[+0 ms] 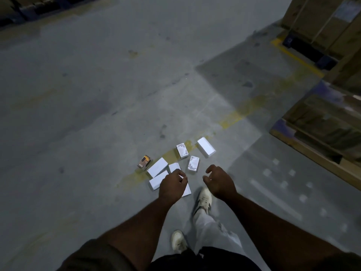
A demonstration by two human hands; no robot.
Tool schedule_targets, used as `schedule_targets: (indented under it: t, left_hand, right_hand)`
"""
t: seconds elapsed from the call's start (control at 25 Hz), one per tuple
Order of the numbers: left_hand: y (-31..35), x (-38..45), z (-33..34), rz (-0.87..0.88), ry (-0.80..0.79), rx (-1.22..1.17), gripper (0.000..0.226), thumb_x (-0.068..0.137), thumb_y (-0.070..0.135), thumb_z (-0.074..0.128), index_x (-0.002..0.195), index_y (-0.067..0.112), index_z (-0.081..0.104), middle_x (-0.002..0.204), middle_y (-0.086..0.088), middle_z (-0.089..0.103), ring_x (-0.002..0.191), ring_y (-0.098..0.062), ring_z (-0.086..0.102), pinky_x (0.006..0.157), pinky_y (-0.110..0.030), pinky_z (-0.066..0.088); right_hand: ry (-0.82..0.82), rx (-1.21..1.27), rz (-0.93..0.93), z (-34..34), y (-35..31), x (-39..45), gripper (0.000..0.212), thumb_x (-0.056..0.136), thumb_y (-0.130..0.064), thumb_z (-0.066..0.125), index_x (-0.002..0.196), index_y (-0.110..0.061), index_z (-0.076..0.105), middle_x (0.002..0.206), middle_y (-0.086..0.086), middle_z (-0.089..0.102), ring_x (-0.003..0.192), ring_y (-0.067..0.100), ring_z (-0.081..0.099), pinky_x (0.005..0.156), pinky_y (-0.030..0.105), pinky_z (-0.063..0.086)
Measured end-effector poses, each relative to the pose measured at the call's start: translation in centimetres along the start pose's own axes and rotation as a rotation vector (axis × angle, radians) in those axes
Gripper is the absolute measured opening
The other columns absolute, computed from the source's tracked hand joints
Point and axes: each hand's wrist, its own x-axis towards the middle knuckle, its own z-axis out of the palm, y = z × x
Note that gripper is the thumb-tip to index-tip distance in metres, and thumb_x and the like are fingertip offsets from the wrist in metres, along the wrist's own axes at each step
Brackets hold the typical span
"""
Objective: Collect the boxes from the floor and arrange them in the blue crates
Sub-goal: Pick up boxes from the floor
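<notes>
Several small white boxes lie scattered on the grey concrete floor along a worn yellow line, among them a plain white box [206,147], a labelled box [182,151] and another labelled box [193,163]. A small orange and black box [144,162] stands at the left end of the group. My left hand [172,185] hovers above the nearest white boxes [157,167] with fingers loosely curled and holds nothing. My right hand [218,181] hangs beside it, fingers relaxed and spread, also with nothing in it. No blue crate shows in this view.
Wooden pallets with cardboard cartons [320,122] stand at the right, and more cartons [320,22] at the upper right. A dark pallet rack base [29,8] runs along the top left. My feet in pale shoes [204,200] stand just behind the boxes.
</notes>
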Motion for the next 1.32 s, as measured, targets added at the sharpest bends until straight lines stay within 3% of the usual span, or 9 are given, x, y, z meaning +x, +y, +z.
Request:
schedule_targets:
  t: [0.24, 0.48, 0.64, 0.76, 1.0, 1.12, 1.32]
  left_hand:
    - [0.1, 9.9, 2.0, -0.089, -0.026, 0.033, 0.016, 0.096, 0.034, 0.058, 0.102, 0.022, 0.066, 0.095, 0.000, 0.077, 0.095, -0.018, 0.070, 0.078, -0.028, 0.048]
    - [-1.2, 21.5, 7.2, -0.187, -0.087, -0.067, 0.014, 0.094, 0.034, 0.058, 0.099, 0.022, 0.064, 0.091, 0.002, 0.075, 0.090, -0.019, 0.072, 0.084, -0.035, 0.055]
    - [-5.2, 31.2, 15.0, -0.198, -0.086, -0.065, 0.013, 0.094, 0.032, 0.057, 0.096, 0.022, 0.064, 0.094, 0.001, 0.074, 0.093, -0.020, 0.069, 0.085, -0.035, 0.053]
    - [-10.5, 36.9, 23.0, -0.213, -0.087, 0.010, 0.016, 0.096, 0.028, 0.055, 0.098, 0.017, 0.066, 0.099, -0.002, 0.074, 0.097, -0.022, 0.068, 0.084, -0.032, 0.051]
    - [-18.1, 44.5, 32.6, -0.318, -0.039, -0.022, 0.017, 0.095, 0.025, 0.057, 0.105, 0.012, 0.064, 0.104, -0.008, 0.071, 0.099, -0.027, 0.066, 0.080, -0.028, 0.046]
    - [-19.1, 48.9, 34.9, -0.378, 0.046, -0.045, 0.031, 0.094, 0.032, 0.060, 0.115, 0.009, 0.057, 0.116, -0.011, 0.064, 0.109, -0.030, 0.063, 0.088, -0.035, 0.049]
    - [-19.8, 55.1, 37.3, -0.480, 0.157, -0.041, 0.089, 0.080, 0.051, 0.077, 0.140, 0.001, 0.036, 0.140, -0.019, 0.045, 0.132, -0.036, 0.045, 0.103, -0.045, 0.043]
  right_hand:
    - [-0.069, 0.064, 0.040, 2.8, 1.2, 11.2, 0.038, 0.093, -0.029, 0.063, 0.125, -0.009, 0.055, 0.115, 0.011, 0.065, 0.104, 0.025, 0.062, 0.088, 0.030, 0.047]
    - [-0.099, 0.170, 0.230, 7.8, 4.1, 21.6, 0.042, 0.093, -0.032, 0.060, 0.129, -0.016, 0.047, 0.119, 0.007, 0.059, 0.106, 0.023, 0.061, 0.091, 0.034, 0.050]
    - [0.007, 0.199, 0.350, 16.9, 8.5, 29.4, 0.044, 0.091, -0.030, 0.064, 0.128, -0.015, 0.045, 0.121, 0.008, 0.054, 0.104, 0.025, 0.061, 0.088, 0.036, 0.052]
    - [0.062, 0.234, 0.474, 25.5, 12.2, 35.9, 0.047, 0.091, -0.027, 0.063, 0.130, -0.010, 0.043, 0.127, 0.013, 0.048, 0.113, 0.031, 0.056, 0.089, 0.036, 0.048]
    - [0.032, 0.190, 0.540, 37.6, 19.3, 42.9, 0.051, 0.087, -0.028, 0.065, 0.127, -0.004, 0.043, 0.126, 0.017, 0.046, 0.118, 0.033, 0.048, 0.090, 0.039, 0.045]
    - [0.006, 0.191, 0.579, 41.5, 22.0, 44.7, 0.059, 0.083, -0.033, 0.070, 0.127, -0.005, 0.041, 0.127, 0.015, 0.045, 0.119, 0.032, 0.048, 0.090, 0.040, 0.046]
    - [-0.004, 0.139, 0.627, 45.6, 23.1, 47.1, 0.099, 0.072, -0.053, 0.077, 0.144, -0.008, 0.027, 0.136, 0.014, 0.042, 0.125, 0.031, 0.044, 0.094, 0.043, 0.047]
